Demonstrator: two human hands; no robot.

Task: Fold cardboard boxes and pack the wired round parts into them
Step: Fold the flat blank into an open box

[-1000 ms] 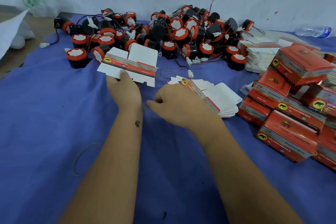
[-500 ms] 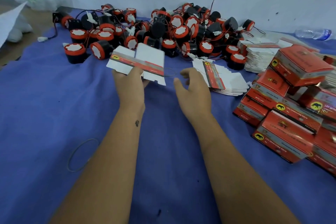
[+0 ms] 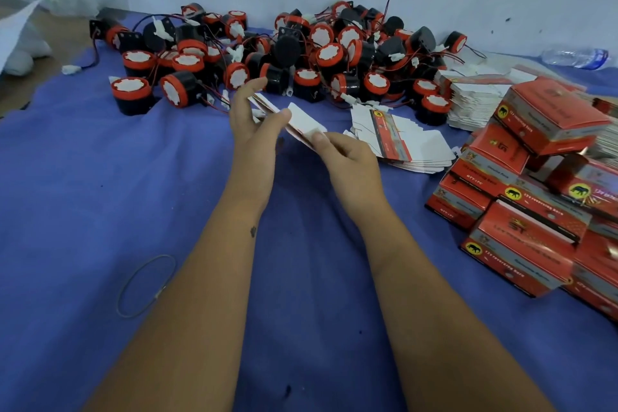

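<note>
I have one flat box blank held up off the blue cloth, between me and the heap of round parts piled against the wall. My left hand has it from the left, thumb laid across the near white face and fingers reaching up behind the far edge, so the card is pinched between them; my right hand nips the lower right corner between thumb and curled fingers. The blank sits tilted, its left end high by my left fingertips and its right end low at my right thumb, and it looks still collapsed, two layers lying close together. I judge it light, thin card: stiff along the printed panels, weak at the creases, easy to dent if I squeeze the middle. So I would keep my hold at the edges and press opposite creases toward each other to pop it into a sleeve. The glossy face may slip, so a firm pinch near a corner suits better than a flat palm. The rest of the flat blanks lie fanned on the cloth just right of my right hand, and the finished red boxes are stacked further right. The parts look denser, hard plastic with thin trailing wires that could snag on a flap.
</note>
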